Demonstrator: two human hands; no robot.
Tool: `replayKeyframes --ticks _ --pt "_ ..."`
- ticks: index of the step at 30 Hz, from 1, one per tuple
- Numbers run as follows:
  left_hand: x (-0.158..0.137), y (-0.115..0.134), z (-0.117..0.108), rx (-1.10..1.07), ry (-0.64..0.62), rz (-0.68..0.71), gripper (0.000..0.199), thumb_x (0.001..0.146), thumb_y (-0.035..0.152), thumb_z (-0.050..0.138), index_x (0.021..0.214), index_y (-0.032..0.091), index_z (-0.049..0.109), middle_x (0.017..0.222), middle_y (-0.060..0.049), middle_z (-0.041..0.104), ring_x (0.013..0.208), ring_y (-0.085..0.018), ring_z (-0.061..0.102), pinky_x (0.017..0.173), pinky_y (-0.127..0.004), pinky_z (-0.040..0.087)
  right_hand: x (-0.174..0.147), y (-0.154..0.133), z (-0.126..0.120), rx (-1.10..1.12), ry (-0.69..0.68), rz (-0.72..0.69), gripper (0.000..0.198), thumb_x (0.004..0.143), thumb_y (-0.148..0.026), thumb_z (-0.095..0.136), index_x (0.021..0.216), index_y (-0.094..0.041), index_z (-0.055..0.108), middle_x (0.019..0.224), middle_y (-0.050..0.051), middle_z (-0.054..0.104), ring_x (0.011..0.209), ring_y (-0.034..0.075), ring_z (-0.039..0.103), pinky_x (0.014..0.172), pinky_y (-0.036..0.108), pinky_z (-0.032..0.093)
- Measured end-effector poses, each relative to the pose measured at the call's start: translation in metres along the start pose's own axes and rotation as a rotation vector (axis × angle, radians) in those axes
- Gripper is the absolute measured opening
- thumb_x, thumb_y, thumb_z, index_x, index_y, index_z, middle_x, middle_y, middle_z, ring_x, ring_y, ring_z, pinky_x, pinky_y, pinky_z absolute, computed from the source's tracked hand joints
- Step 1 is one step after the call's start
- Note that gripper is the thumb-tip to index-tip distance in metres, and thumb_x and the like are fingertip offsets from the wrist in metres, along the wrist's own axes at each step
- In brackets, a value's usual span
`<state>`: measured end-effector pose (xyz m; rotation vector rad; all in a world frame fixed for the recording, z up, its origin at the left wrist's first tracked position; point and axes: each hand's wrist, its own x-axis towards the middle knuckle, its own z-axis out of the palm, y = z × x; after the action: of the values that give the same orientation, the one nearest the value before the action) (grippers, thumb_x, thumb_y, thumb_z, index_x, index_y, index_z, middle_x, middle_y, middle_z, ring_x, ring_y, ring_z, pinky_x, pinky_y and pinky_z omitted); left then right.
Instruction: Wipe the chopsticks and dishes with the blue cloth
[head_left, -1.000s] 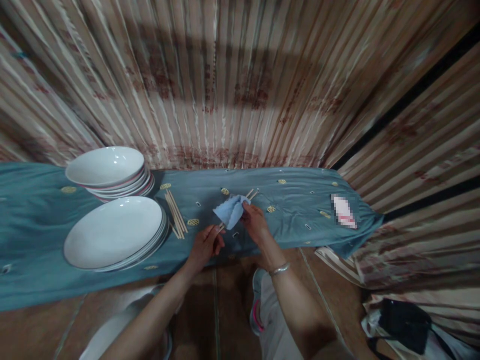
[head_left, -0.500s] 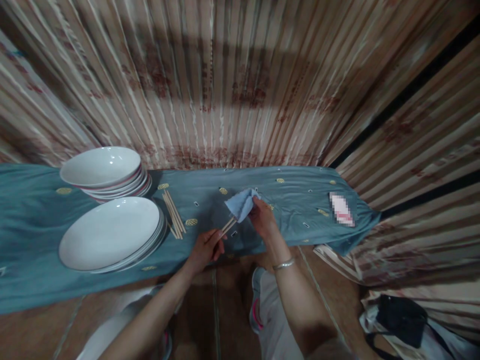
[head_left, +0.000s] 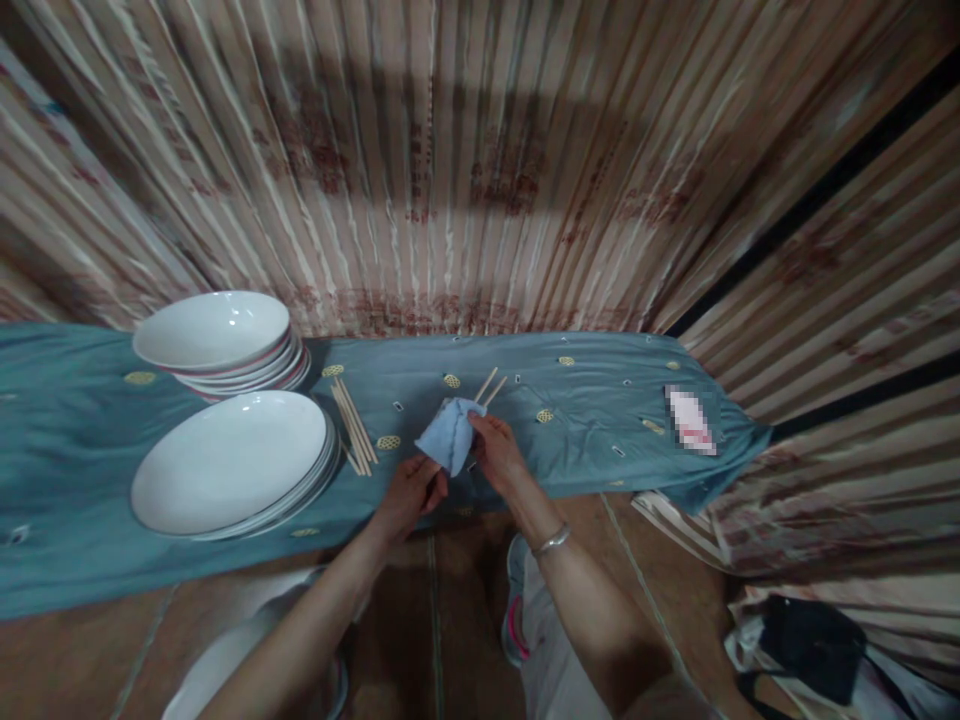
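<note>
A pair of chopsticks (head_left: 493, 388) points up and away above the table, its middle wrapped in a light blue cloth (head_left: 448, 432). My left hand (head_left: 410, 495) is closed at the near end of the chopsticks, where the cloth hides their lower part. With fingers closed, my right hand (head_left: 495, 448) grips the right side of the cloth around the sticks; a metal bangle circles that wrist. Left of my hands, several more chopsticks (head_left: 352, 425) lie side by side on the patterned green-blue tablecloth (head_left: 585, 430).
A stack of white oval plates (head_left: 229, 465) stands at the left, with a stack of white bowls (head_left: 214, 335) behind it. At the table's right end lies a small pixelated pink-and-white item (head_left: 690, 420). A pleated curtain (head_left: 465, 200) hangs behind. A black bag (head_left: 814, 645) rests lower right.
My right hand has drawn the cloth down along the chopsticks toward my left hand. The far tips now stick out beyond the cloth, and the near part is covered.
</note>
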<state>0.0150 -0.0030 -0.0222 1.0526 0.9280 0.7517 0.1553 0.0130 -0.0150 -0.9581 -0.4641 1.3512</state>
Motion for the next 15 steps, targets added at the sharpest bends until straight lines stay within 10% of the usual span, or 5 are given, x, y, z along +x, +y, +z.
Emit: replayKeyframes --ticks 15 --pt "-0.002 0.000 -0.002 -0.019 0.062 -0.026 0.039 0.063 0.049 0.070 0.078 0.013 0.066 0.053 0.003 0.055 0.036 -0.004 0.037 0.035 -0.019 0.020 0.013 -0.032 -0.026 0.042 0.091 -0.132 0.011 0.065 -0.027 0.073 0.065 -0.020 0.064 0.058 -0.003 0.066 0.060 0.015 0.063 0.063 0.028 0.051"
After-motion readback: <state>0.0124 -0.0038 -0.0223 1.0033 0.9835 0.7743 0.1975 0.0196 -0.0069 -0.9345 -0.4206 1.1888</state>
